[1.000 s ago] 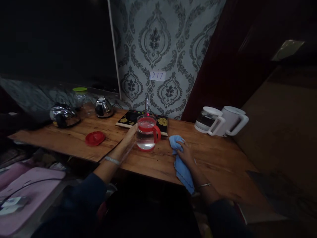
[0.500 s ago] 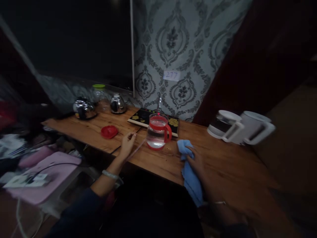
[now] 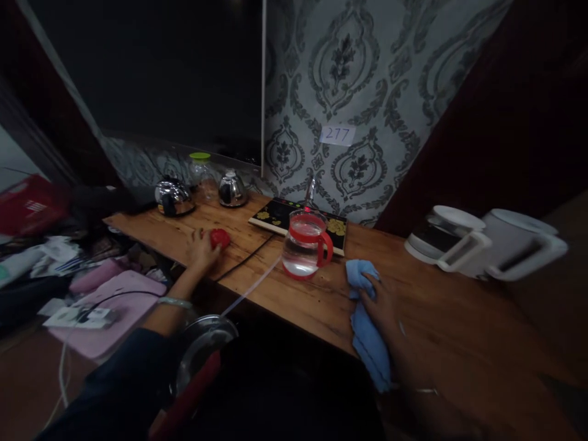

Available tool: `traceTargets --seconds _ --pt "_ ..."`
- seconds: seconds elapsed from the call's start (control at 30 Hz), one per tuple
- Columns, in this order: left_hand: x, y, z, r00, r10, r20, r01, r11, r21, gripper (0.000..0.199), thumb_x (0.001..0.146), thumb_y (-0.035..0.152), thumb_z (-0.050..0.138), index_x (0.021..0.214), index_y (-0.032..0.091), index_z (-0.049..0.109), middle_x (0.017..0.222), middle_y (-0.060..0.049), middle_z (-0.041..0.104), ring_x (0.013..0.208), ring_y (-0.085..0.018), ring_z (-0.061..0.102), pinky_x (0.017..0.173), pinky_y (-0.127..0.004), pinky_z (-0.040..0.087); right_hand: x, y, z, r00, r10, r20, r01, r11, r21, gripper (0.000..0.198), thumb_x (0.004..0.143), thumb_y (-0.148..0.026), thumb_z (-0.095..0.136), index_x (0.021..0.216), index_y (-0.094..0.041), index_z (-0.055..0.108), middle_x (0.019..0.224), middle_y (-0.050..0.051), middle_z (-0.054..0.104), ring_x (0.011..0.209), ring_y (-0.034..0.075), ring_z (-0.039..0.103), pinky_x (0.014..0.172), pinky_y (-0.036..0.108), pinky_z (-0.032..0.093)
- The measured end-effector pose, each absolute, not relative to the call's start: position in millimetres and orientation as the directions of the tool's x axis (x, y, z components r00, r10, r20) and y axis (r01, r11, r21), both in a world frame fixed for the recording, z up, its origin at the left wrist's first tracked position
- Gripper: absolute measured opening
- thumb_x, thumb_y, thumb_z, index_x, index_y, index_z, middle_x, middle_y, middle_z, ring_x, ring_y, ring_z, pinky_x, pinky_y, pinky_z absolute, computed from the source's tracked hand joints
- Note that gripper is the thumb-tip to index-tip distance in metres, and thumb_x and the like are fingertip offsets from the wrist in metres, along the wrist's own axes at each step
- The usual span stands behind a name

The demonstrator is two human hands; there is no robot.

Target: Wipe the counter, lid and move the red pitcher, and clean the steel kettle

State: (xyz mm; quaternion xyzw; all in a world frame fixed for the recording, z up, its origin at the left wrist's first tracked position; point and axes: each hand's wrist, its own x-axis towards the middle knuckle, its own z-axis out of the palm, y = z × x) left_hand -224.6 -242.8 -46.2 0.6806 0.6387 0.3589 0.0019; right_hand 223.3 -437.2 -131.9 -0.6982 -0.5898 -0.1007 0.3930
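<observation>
- We face grey patterned wallpaper [image 3: 342,92] with a paper [image 3: 337,135] marked 277.
- At our left, a large dark screen [image 3: 151,73].
- Below us, a wooden tabletop [image 3: 468,324]; lower left, a pink stool [image 3: 126,309].
- Our light is dim.

Pitcher [image 3: 303,256] blocking the middle, open tabletop [image 3: 463,321] right

Wooden tabletop [image 3: 321,306]: pitcher [image 3: 301,250], cooktop [image 3: 278,214], 2 chrome kettles [image 3: 177,195], 2 white-handled jugs [image 3: 429,239].
</observation>
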Motion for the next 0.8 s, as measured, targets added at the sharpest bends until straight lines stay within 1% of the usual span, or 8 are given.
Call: traceTargets --seconds 0.1,0.2,0.33,0.4,0.53,0.63,0.73,0.8 --pt "-217 -240 -51 -0.03 0.884 0.466 0.867 -0.209 0.453 0.045 0.078 0.023 0.057 0.123 0.021 0.059 0.127 -0.014 0.056 0.119 -0.034 0.049 0.099 -0.052 0.046 221 -440 -128 0.254 0.773 0.581 0.917 -0.002 -0.399 0.041 0.084 -0.037 0.052 0.119 -0.021 0.066 0.125 0.014 0.063 0.119 0.033 0.055 0.099 0.053 0.042" --pt "-206 -243 -51 0.028 0.889 0.458 0.867 -0.249 0.431 0.044 0.08 0.028 0.057 0.123 0.021 0.06 0.132 -0.013 0.054 0.123 -0.035 0.047 0.105 -0.053 0.042 220 -446 -125 0.197 0.807 0.556 0.932 0.022 -0.362 0.04 0.084 -0.035 0.054 0.119 -0.021 0.067 0.129 0.014 0.061 0.12 0.034 0.054 0.099 0.053 0.042" --pt "-190 -256 -45 0.218 0.842 0.494 0.839 -0.42 0.346 0.041 0.081 0.031 0.056 0.12 0.02 0.062 0.133 -0.013 0.056 0.128 -0.036 0.044 0.11 -0.055 0.036 214 -458 -117 0.142 0.847 0.512 0.942 0.043 -0.333 0.042 0.082 -0.03 0.055 0.12 -0.021 0.068 0.129 0.014 0.061 0.119 0.033 0.054 0.099 0.051 0.042" --pt "-182 -264 -43 0.291 0.815 0.501 0.799 -0.495 0.341 0.039 0.082 0.03 0.055 0.119 0.02 0.063 0.131 -0.013 0.058 0.127 -0.035 0.046 0.11 -0.054 0.036 207 -465 -113 0.136 0.866 0.481 0.941 0.039 -0.335 0.043 0.08 -0.025 0.055 0.12 -0.022 0.069 0.13 0.013 0.061 0.12 0.033 0.055 0.101 0.051 0.042" --pt "-166 -275 -48 0.387 0.788 0.479 0.722 -0.582 0.375 0.04 0.083 0.032 0.052 0.116 0.017 0.066 0.126 -0.014 0.063 0.122 -0.034 0.052 0.107 -0.05 0.041 190 -477 -107 0.128 0.893 0.432 0.921 0.055 -0.385 0.047 0.074 -0.019 0.055 0.119 -0.024 0.07 0.135 0.01 0.06 0.123 0.032 0.053 0.105 0.05 0.04" --pt "-159 -281 -52 0.44 0.756 0.484 0.652 -0.64 0.406 0.04 0.083 0.034 0.049 0.114 0.016 0.067 0.12 -0.014 0.066 0.115 -0.031 0.058 0.104 -0.047 0.044 182 -481 -101 0.097 0.909 0.404 0.88 0.111 -0.462 0.052 0.071 -0.018 0.055 0.12 -0.024 0.069 0.135 0.009 0.061 0.123 0.03 0.055 0.105 0.048 0.042" --pt "-160 -285 -51 0.436 0.747 0.502 0.599 -0.657 0.458 0.039 0.083 0.035 0.048 0.112 0.017 0.067 0.115 -0.011 0.07 0.11 -0.029 0.062 0.101 -0.045 0.047 184 -481 -87 0.111 0.91 0.398 0.825 0.139 -0.548 0.05 0.075 -0.021 0.053 0.124 -0.023 0.066 0.127 0.009 0.066 0.118 0.028 0.06 0.101 0.045 0.046" --pt "-163 -287 -47 0.423 0.751 0.507 0.589 -0.653 0.475 0.038 0.082 0.035 0.049 0.11 0.018 0.068 0.112 -0.01 0.071 0.108 -0.029 0.063 0.1 -0.043 0.048 190 -479 -75 0.163 0.886 0.434 0.831 0.114 -0.545 0.047 0.079 -0.024 0.053 0.125 -0.023 0.066 0.123 0.009 0.067 0.115 0.028 0.061 0.1 0.045 0.046"
